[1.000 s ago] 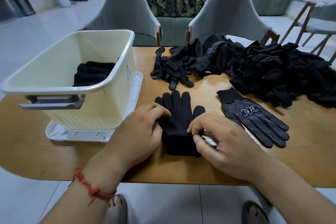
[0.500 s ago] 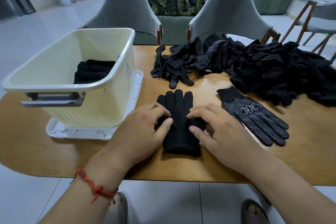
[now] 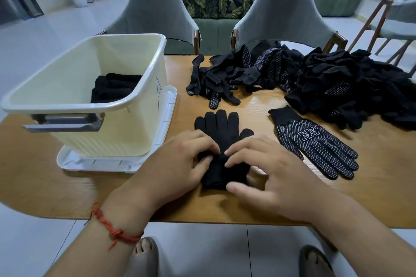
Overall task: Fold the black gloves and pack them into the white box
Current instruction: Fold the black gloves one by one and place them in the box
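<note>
A black glove (image 3: 221,128) lies flat on the wooden table (image 3: 371,186), fingers pointing away from me. My left hand (image 3: 177,166) has curled fingers on its left edge and pinches a bit of fabric between thumb and forefinger. My right hand (image 3: 270,171) rests on the glove's palm and cuff with fingers spread and nearly straight. The white box (image 3: 112,135) stands to the left with folded black gloves (image 3: 112,89) inside. A dotted black glove (image 3: 315,144) lies to the right.
Loose black gloves are heaped in two piles, one at the back centre (image 3: 236,72) and one at the back right (image 3: 351,90). The box stands on its white lid (image 3: 167,117). Two grey chairs (image 3: 155,13) face the table's far edge.
Both hands have slid up from the glove's cuff toward its palm. The right hand's fingers have opened from a pinch to lying spread on the glove.
</note>
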A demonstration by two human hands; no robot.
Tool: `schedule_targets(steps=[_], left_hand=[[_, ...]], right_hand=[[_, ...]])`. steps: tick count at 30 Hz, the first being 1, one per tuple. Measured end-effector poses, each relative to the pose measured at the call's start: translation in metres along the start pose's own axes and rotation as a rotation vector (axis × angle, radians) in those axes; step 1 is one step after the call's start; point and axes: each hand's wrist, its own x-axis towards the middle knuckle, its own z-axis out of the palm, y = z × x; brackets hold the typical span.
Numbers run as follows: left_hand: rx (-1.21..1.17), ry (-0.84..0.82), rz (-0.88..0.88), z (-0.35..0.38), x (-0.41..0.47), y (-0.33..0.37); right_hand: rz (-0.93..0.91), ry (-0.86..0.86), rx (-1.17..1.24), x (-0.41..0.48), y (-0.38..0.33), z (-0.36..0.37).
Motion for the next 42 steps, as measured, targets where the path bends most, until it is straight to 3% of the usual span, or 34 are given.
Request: schedule_targets(steps=[2,10,14,18,25,29,36,42], left_hand=[[-0.006,-0.016,-0.014,0.001,0.000,-0.001],[-0.013,-0.150,-0.005,-0.010,-0.004,-0.003],[-0.003,-0.220,0.045,-0.016,-0.007,-0.001],[0.019,-0.149,0.066,-0.009,-0.003,0.000],[-0.107,-0.134,0.001,-0.009,-0.001,-0.005],[-0.180,-0.188,-0.029,-0.016,-0.004,0.000],[-0.500,-0.358,-0.175,-0.032,-0.008,0.014],[-0.557,-0.232,-0.421,-0.025,0.000,0.019]], right_hand=[[-0.031,-0.031,-0.059,0.000,-0.001,0.002],[-0.113,0.110,-0.229,0.005,-0.005,0.013],[-0.010,0.176,-0.090,0.005,-0.003,0.012],[-0.024,0.202,-0.017,0.007,-0.004,0.011],[0.141,0.006,0.098,0.000,-0.003,-0.001],[0.121,0.054,0.054,0.002,0.003,0.004],[0.220,0.011,0.286,-0.002,-0.002,-0.012],[0.440,0.093,0.378,0.007,0.003,-0.006]])
